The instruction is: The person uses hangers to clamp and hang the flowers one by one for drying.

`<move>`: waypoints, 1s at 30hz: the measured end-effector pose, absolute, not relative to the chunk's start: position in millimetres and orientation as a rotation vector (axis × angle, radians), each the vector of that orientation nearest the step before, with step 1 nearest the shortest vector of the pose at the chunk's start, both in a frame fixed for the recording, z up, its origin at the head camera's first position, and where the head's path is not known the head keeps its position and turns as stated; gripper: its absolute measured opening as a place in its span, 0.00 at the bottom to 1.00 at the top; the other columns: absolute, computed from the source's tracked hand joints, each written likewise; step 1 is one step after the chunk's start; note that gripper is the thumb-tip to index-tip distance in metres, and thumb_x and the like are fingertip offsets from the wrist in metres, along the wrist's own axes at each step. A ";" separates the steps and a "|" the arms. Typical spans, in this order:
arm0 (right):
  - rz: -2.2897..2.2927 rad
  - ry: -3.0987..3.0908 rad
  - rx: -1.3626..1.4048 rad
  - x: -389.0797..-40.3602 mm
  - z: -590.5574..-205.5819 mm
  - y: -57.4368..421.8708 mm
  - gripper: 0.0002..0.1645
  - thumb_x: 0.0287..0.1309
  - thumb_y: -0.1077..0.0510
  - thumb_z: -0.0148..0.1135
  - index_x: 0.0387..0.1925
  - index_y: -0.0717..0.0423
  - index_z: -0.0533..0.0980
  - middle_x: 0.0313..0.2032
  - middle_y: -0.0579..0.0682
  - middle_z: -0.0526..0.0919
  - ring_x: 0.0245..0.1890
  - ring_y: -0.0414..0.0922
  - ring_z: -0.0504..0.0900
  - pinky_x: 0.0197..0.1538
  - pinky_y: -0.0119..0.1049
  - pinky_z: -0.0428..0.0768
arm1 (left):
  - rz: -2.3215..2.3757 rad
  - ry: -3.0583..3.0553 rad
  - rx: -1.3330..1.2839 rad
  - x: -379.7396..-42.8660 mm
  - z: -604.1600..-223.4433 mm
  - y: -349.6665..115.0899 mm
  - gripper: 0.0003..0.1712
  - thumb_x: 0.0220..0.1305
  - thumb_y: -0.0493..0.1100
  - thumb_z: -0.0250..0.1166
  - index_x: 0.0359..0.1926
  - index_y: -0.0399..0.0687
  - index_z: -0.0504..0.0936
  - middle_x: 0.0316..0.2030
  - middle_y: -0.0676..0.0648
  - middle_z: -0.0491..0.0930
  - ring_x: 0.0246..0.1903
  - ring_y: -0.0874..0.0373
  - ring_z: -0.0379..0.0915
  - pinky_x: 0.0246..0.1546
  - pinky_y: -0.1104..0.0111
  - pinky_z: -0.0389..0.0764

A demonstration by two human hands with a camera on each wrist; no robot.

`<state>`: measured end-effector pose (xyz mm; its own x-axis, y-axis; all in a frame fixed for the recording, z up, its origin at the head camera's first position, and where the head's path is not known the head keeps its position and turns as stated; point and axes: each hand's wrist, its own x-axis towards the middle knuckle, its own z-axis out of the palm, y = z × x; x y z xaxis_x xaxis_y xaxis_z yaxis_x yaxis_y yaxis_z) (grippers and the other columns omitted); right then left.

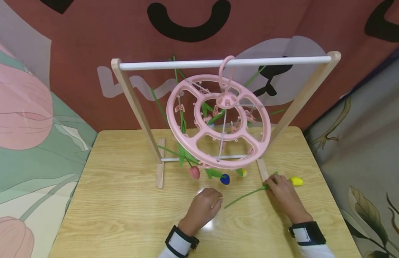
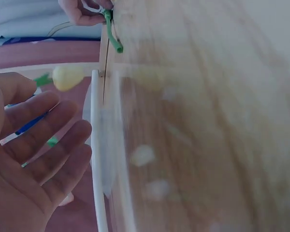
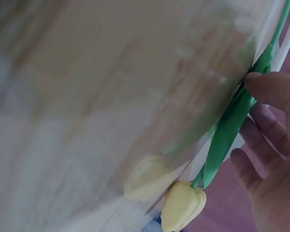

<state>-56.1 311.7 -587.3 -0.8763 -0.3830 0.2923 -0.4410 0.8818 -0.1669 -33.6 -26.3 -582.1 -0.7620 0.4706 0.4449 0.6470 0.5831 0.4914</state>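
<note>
On the table's right side, my right hand (image 1: 283,195) pinches a yellow tulip (image 1: 296,181) by its green stem and leaf. In the right wrist view, the thumb presses on the leaf (image 3: 229,128), and the yellow bloom (image 3: 183,205) points away from the hand. My left hand (image 1: 202,206) hovers near the table's middle, holding nothing; the left wrist view shows its loosely bent fingers (image 2: 63,125) apart. Ahead of both hands hangs a round pink clip hanger (image 1: 226,101). A pink tulip (image 1: 194,172) and a blue tulip (image 1: 225,179) hang at its near edge.
The hanger hooks over the white top bar (image 1: 173,65) of a wooden rack (image 1: 134,104). The rack's feet (image 1: 160,175) stand on the wood-grain table (image 1: 115,208). More green stems and pink clips (image 1: 180,107) show around the ring. Printed cloth (image 1: 89,46) hangs behind.
</note>
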 end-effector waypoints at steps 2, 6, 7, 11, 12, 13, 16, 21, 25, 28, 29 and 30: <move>0.314 -2.831 0.613 -54.4 -586.7 311.3 0.21 0.46 0.70 0.79 0.43 0.57 0.83 0.43 0.58 0.82 0.43 0.56 0.79 0.44 0.52 0.81 | -0.906 -2.530 -0.959 -32.8 -581.4 -24.3 0.04 0.64 0.39 0.71 0.39 0.47 0.88 0.38 0.52 0.88 0.41 0.58 0.83 0.47 0.68 0.86; 0.219 -2.870 0.617 -49.1 -582.2 309.9 0.22 0.47 0.70 0.78 0.46 0.57 0.83 0.46 0.59 0.84 0.49 0.59 0.80 0.52 0.57 0.81 | -0.841 -2.496 -0.998 -30.8 -575.0 -19.7 0.05 0.63 0.39 0.73 0.40 0.47 0.88 0.38 0.52 0.88 0.42 0.58 0.84 0.50 0.68 0.85; 0.205 -2.864 0.627 -47.7 -580.6 309.1 0.22 0.47 0.69 0.79 0.46 0.57 0.83 0.46 0.59 0.85 0.51 0.60 0.81 0.54 0.59 0.80 | -0.825 -2.494 -1.005 -30.1 -572.6 -18.8 0.05 0.63 0.40 0.73 0.40 0.47 0.88 0.39 0.52 0.88 0.42 0.58 0.84 0.51 0.68 0.85; 0.242 -2.777 0.706 -44.9 -573.1 303.8 0.19 0.47 0.65 0.81 0.42 0.59 0.82 0.44 0.59 0.87 0.49 0.59 0.83 0.58 0.59 0.80 | -0.910 -2.530 -1.006 -27.6 -564.0 -18.1 0.10 0.66 0.43 0.71 0.46 0.46 0.87 0.45 0.51 0.88 0.47 0.58 0.84 0.55 0.68 0.84; 0.265 -2.757 0.723 -44.7 -570.5 302.1 0.19 0.47 0.65 0.80 0.42 0.59 0.82 0.43 0.59 0.87 0.48 0.59 0.83 0.58 0.58 0.80 | -0.997 -2.540 -0.994 -27.1 -561.9 -19.2 0.12 0.66 0.44 0.71 0.48 0.45 0.87 0.46 0.51 0.88 0.48 0.58 0.84 0.55 0.68 0.85; 0.293 -2.741 0.735 -44.6 -568.0 300.4 0.19 0.48 0.66 0.80 0.41 0.59 0.81 0.43 0.58 0.87 0.47 0.58 0.84 0.56 0.57 0.82 | -1.122 -2.543 -0.974 -26.7 -559.9 -20.8 0.13 0.67 0.44 0.71 0.50 0.45 0.86 0.47 0.49 0.88 0.49 0.56 0.84 0.55 0.67 0.85; 0.346 -2.731 0.732 -44.0 -559.2 295.3 0.17 0.49 0.68 0.77 0.41 0.58 0.80 0.41 0.55 0.86 0.44 0.55 0.84 0.50 0.52 0.86 | -1.599 -2.439 -0.906 -26.4 -554.7 -27.6 0.19 0.67 0.44 0.71 0.56 0.43 0.83 0.51 0.45 0.87 0.51 0.53 0.84 0.54 0.63 0.87; 0.409 -2.723 0.701 -40.4 -542.4 284.9 0.16 0.51 0.67 0.75 0.42 0.56 0.80 0.39 0.52 0.86 0.39 0.49 0.85 0.38 0.45 0.88 | -2.079 -2.126 -0.932 -27.4 -551.1 -36.0 0.34 0.73 0.62 0.63 0.65 0.41 0.77 0.58 0.39 0.84 0.56 0.45 0.83 0.56 0.52 0.86; 0.475 -2.676 0.758 -36.7 -529.7 269.3 0.12 0.75 0.51 0.59 0.43 0.55 0.80 0.39 0.50 0.86 0.38 0.46 0.85 0.35 0.42 0.88 | -2.151 -2.046 -0.920 -26.3 -549.5 -30.7 0.44 0.67 0.70 0.59 0.68 0.41 0.74 0.59 0.38 0.83 0.57 0.44 0.82 0.59 0.51 0.85; 0.501 -2.646 0.819 -34.8 -522.9 254.2 0.30 0.80 0.41 0.36 0.45 0.54 0.80 0.39 0.48 0.86 0.39 0.45 0.85 0.37 0.40 0.88 | -2.240 -1.976 -0.854 -24.9 -547.4 -21.7 0.27 0.73 0.49 0.65 0.65 0.37 0.77 0.58 0.35 0.83 0.58 0.45 0.82 0.59 0.52 0.85; 0.515 -2.637 0.837 -34.6 -521.0 249.2 0.31 0.80 0.40 0.34 0.45 0.53 0.80 0.40 0.47 0.87 0.39 0.44 0.86 0.37 0.39 0.89 | -2.258 -1.943 -0.834 -24.9 -546.6 -18.6 0.22 0.74 0.41 0.64 0.63 0.35 0.78 0.57 0.34 0.83 0.58 0.46 0.82 0.58 0.53 0.86; 0.527 -2.631 0.854 -34.5 -519.4 244.6 0.31 0.80 0.41 0.34 0.45 0.53 0.80 0.40 0.47 0.87 0.39 0.44 0.86 0.38 0.39 0.89 | -2.277 -1.904 -0.814 -24.9 -545.9 -15.8 0.18 0.73 0.33 0.62 0.61 0.33 0.80 0.56 0.33 0.83 0.57 0.46 0.82 0.57 0.54 0.86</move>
<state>-34.5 244.6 -519.4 -0.7685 -0.4919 0.4092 -0.6116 0.7527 -0.2438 -24.9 -15.8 -545.9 -0.8583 0.2796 0.4302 0.3739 -0.2333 0.8977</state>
